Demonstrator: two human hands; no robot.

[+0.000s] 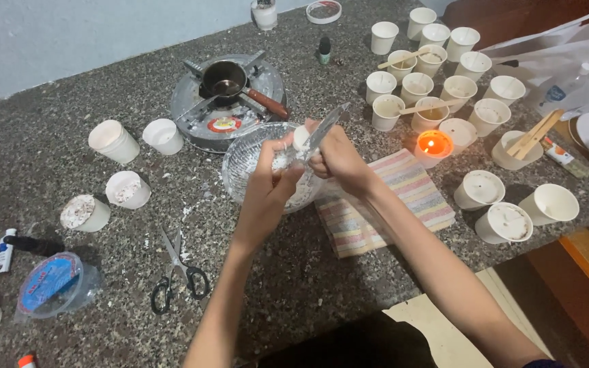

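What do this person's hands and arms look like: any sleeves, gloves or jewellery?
Both forearms are bare, with no gloves on the left hand or right hand. No rings, watch or bracelets show. A sliver of dark fabric, perhaps a sleeve, shows at the right arm's upper end.

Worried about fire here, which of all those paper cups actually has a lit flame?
The orange-glowing cup beside the striped cloth, right of the hands; every other cup is white and unlit.

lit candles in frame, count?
1. The lit candle stands in its cup at the striped cloth's far edge, right of the right hand; no other cup shows a flame.
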